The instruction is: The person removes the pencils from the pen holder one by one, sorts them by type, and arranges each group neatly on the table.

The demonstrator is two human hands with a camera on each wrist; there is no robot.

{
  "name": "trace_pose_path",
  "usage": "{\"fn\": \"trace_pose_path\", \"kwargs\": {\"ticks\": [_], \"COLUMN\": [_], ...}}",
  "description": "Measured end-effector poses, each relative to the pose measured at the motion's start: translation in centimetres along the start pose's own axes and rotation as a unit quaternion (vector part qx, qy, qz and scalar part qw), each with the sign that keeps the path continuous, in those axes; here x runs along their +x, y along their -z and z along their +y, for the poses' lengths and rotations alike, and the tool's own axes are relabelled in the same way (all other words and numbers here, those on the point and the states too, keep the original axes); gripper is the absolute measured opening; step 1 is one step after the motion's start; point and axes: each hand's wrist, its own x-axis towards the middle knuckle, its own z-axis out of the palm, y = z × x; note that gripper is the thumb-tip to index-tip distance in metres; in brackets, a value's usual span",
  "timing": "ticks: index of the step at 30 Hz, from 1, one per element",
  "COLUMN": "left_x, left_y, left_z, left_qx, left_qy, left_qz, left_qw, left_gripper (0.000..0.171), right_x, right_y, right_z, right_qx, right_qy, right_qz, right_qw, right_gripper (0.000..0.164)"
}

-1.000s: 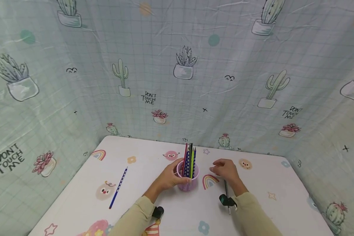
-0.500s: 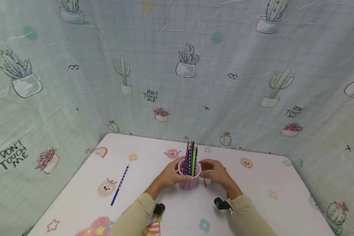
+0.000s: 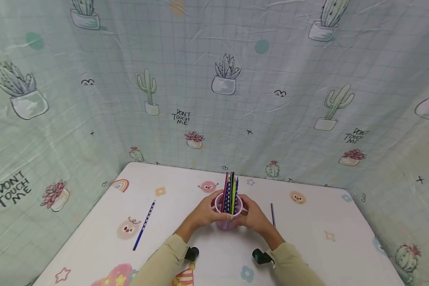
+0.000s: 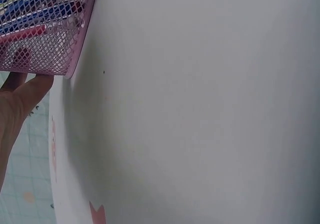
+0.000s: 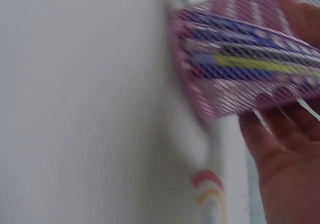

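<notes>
- Nearest, two pale sleeves [image 3: 161,262] reached forward over the white table [image 3: 218,254].
- Well off to the left, a blue spotted pencil [image 3: 144,225] lay flat, its long axis slanting away and rightward, sharpened tip at the far end.
- The left hand [image 3: 203,212] grasped the pink mesh cup [image 3: 224,224] from its left, thumb across the near side by the rim.
- The right hand [image 3: 255,216] grasped the opposite side, fingers bent round the mesh.
- Between both hands, around the table's middle, the cup was roughly upright, mouth upward; whether its base touched the tabletop could not be told.
- Inside, bunched pencils [image 3: 228,192] ran nearly vertical, some sharpened tips upward.
- Right of the cup, a dark pencil [image 3: 273,214] pointed away, partly hidden behind the right forearm.
- Farthest hung a cactus-printed backdrop [image 3: 250,103].
</notes>
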Motion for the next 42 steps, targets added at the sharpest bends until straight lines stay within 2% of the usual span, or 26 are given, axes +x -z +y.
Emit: {"fn": "trace_pose_path", "kwargs": {"ticks": [8, 12, 18, 21, 27, 30, 36, 42], "left_x": [0.2, 0.0, 0.0, 0.2, 1.4, 2.0, 2.8, 3.4], "left_y": [-0.1, 0.0, 0.5, 0.8, 0.9, 0.8, 0.4, 0.2], "left_z": [0.1, 0.5, 1.2, 1.6, 2.7, 2.9, 2.9, 3.2], "left_qx": [0.005, 0.012, 0.025, 0.016, -0.024, -0.019, -0.01, 0.001], "left_qy": [-0.01, -0.008, 0.012, 0.021, 0.012, 0.011, 0.027, 0.022], "left_qz": [0.002, 0.003, -0.004, 0.025, 0.101, 0.128, 0.158, 0.171], "left_qw": [0.9999, 0.9999, 0.9996, 0.9993, 0.9945, 0.9916, 0.987, 0.985], "left_gripper": [0.079, 0.079, 0.08, 0.079, 0.067, 0.06, 0.048, 0.042], "right_x": [0.4, 0.6, 0.6, 0.6, 0.6, 0.7, 0.7, 0.7], "right_y": [-1.8, -1.8, -1.7, -1.7, -1.6, -1.6, -1.5, -1.3], "right_z": [0.0, 0.2, 0.0, 0.0, 0.0, 0.1, 0.3, 0.4], "right_qx": [-0.044, -0.065, -0.08, -0.082, -0.066, -0.062, -0.061, -0.063], "right_qy": [-0.007, -0.014, -0.023, -0.027, -0.029, -0.031, -0.035, -0.022], "right_qz": [0.077, 0.085, 0.084, 0.081, 0.082, 0.079, 0.071, 0.072], "right_qw": [0.996, 0.994, 0.993, 0.993, 0.994, 0.994, 0.995, 0.995], "right_gripper": [0.087, 0.086, 0.084, 0.085, 0.087, 0.087, 0.089, 0.088]}}
